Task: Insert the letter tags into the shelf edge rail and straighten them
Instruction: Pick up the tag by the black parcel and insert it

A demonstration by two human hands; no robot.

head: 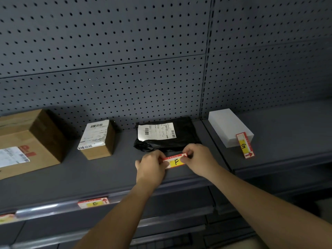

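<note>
A red, white and yellow tag marked F is held level above the grey shelf, just in front of a black parcel. My left hand pinches its left end and my right hand pinches its right end. A tag marked E sits in the clear shelf edge rail lower left. Another tag's corner shows in the rail at the far left. A tag marked G leans upright against a white box on the right-hand shelf.
On the shelf stand a large cardboard box, a small cardboard box, a black plastic parcel and a white box. A perforated grey back panel rises behind. Lower shelf edges run below the rail.
</note>
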